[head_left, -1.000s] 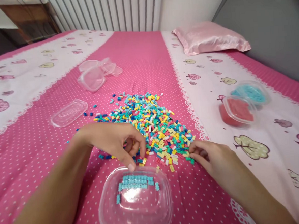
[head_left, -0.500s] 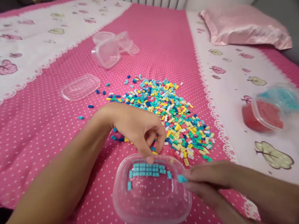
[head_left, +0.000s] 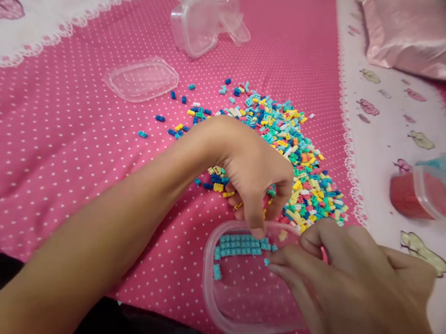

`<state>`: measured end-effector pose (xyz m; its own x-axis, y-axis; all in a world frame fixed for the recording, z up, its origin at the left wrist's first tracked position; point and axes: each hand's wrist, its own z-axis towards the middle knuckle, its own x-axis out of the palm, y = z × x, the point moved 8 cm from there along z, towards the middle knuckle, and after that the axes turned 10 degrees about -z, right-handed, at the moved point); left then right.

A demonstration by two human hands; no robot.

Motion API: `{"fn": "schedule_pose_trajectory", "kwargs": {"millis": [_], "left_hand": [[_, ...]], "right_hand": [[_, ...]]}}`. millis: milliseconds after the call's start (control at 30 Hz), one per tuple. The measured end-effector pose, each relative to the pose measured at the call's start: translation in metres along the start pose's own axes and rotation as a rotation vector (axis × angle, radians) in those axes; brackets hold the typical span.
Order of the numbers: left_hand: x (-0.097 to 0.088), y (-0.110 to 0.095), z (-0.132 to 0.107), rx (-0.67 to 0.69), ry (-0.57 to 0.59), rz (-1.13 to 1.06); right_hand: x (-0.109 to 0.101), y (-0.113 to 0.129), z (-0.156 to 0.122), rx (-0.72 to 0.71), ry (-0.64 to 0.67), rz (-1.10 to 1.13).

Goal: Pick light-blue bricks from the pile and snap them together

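A clear plastic container [head_left: 249,296] lies before me, with neat rows of small turquoise toy bricks [head_left: 235,245] inside along its far side. My left hand [head_left: 259,172] is closed at the far rim, thumb over the edge and the other fingers curled behind it. Between thumb and fingertips, my right hand [head_left: 342,270] pinches one turquoise brick over the container's right part, and it covers the right side of the rim. Just past my left hand spreads a heap of mixed-colour toy bricks [head_left: 312,181], partly hidden by that hand and wrist.
A clear lid [head_left: 142,80] lies flat at the far left, with stacked clear containers [head_left: 201,24] behind the heap. To the right stands a tub with red contents [head_left: 411,196]. A pink satin pillow [head_left: 407,35] rests on the pink dotted bedspread [head_left: 72,121].
My right hand has brought the turquoise brick from beside the container's right rim to over its inside. The view has tilted down and shifted left; my left hand stays at the far rim.
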<state>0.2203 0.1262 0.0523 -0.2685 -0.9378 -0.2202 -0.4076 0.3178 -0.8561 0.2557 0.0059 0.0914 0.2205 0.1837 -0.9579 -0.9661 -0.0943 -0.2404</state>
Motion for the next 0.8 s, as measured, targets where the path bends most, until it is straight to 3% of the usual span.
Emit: {"fn": "schedule_pose_trajectory", "kwargs": {"millis": [200, 333, 600, 800], "left_hand": [[0.000, -0.002, 0.000, 0.016, -0.019, 0.031], [0.001, -0.003, 0.000, 0.037, 0.002, 0.093], [0.004, -0.005, 0.000, 0.073, 0.029, 0.165], [-0.002, 0.000, -0.001, -0.024, -0.052, -0.028]], "right_hand": [[0.012, -0.004, -0.003, -0.127, -0.050, -0.013], [0.023, -0.001, -0.005, -0.181, 0.021, -0.014], [0.014, 0.003, -0.003, -0.185, -0.001, -0.070], [0.016, 0.003, -0.002, -0.208, -0.041, -0.137]]}}
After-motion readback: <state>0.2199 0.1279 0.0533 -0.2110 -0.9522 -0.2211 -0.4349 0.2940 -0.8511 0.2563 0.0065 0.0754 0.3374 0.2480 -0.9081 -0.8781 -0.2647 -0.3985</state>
